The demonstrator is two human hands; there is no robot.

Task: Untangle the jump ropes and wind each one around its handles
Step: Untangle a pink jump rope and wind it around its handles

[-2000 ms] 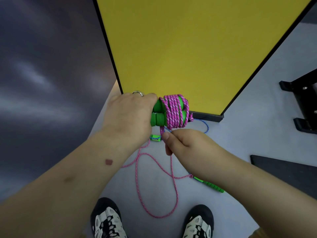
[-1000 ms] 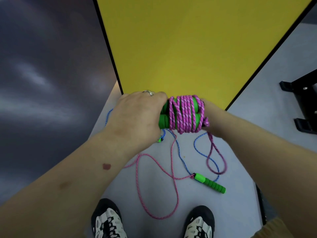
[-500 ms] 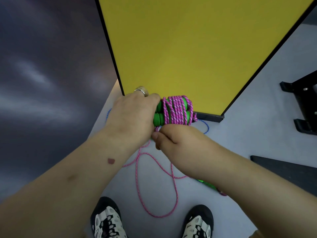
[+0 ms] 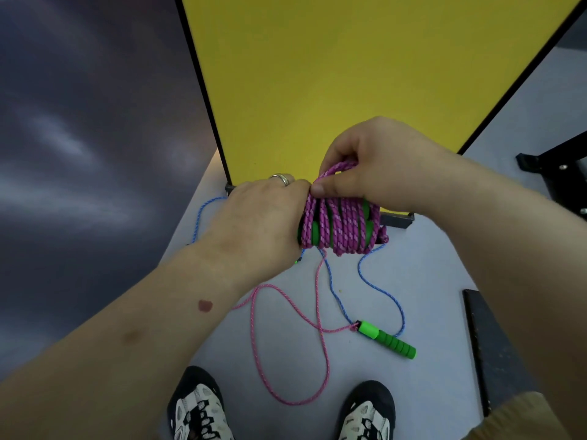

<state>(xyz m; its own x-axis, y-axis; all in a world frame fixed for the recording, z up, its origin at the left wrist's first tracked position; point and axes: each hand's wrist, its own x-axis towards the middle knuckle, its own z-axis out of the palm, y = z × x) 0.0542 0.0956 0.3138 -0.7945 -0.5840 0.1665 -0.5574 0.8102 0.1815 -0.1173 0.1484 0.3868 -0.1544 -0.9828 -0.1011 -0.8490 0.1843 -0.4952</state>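
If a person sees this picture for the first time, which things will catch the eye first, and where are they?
First comes the big yellow panel filling the top of the view. Just below it, at the centre, the left hand grips a pair of green handles wrapped in pink rope, while the right hand pinches a strand on top. On the pale floor below lie loose pink and blue rope loops and another green handle, above two shoes.

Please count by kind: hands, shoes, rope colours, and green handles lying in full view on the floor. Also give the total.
Hands: 2, left hand and right hand
Shoes: 2, left shoe and right shoe
Rope colours: 2, pink rope and blue rope
Green handle in full view on the floor: 1 (wound handles excluded)
Total: 7
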